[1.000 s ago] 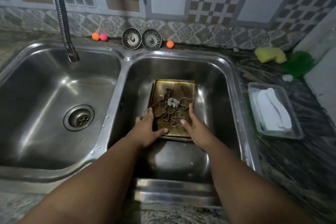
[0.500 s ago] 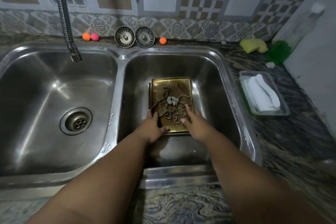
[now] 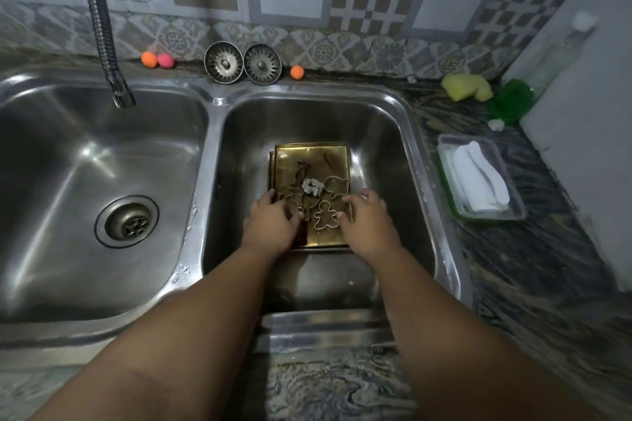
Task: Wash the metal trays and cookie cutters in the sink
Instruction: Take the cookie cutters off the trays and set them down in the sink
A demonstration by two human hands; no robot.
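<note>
Your left hand [image 3: 273, 220] grips the left edge of the stacked brass-coloured rectangular metal trays [image 3: 309, 159], thumb laid over the top; your right hand [image 3: 367, 217] grips the right edge, fingers curled over the rim. The trays lie flat in the right basin of the stainless steel double sink [image 3: 388, 154]. Thin metal cookie cutters [image 3: 313, 187] (one a gingerbread figure) lie loose on the top tray.

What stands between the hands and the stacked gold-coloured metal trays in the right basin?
Nothing visible. The left hand and right hand grip the gold-coloured metal trays at the near corners. Loose metal cookie cutters lie on the top tray, between and beyond the thumbs.
</note>
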